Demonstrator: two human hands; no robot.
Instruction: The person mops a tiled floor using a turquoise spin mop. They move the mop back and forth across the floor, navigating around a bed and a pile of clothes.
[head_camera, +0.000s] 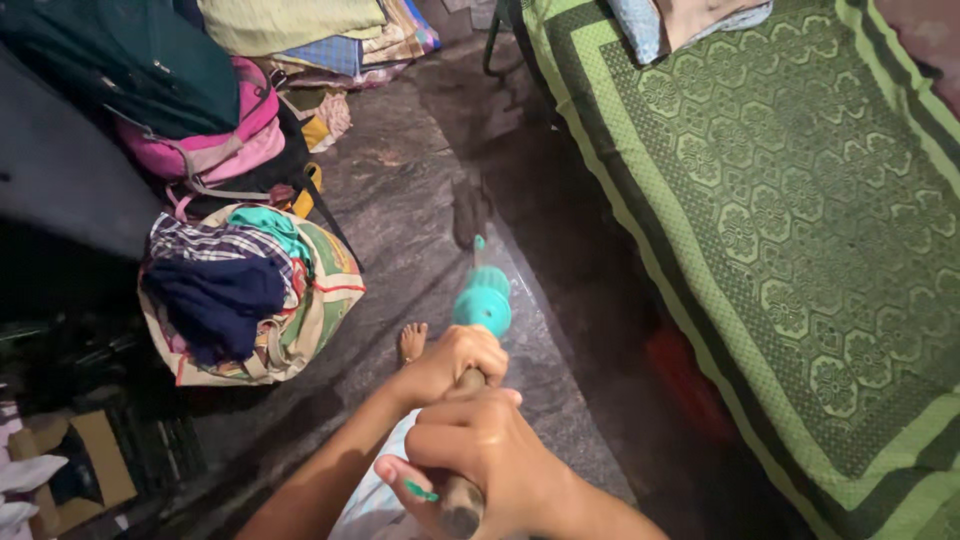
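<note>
While both my hands grip the wooden broom handle (462, 500), left hand (455, 362) ahead of right hand (480, 450), its teal head (483, 298) reaches beyond them over the floor (400, 200).

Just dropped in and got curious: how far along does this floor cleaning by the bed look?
Hard to judge what is done: the stone floor looks dim, with no clear cleaned patch. In hand: the left hand and right hand both grip a wooden handle with a teal fitting, its blurred end on the floor beside the green bed cover. The strip by the cloth bag seems untouched.
</note>
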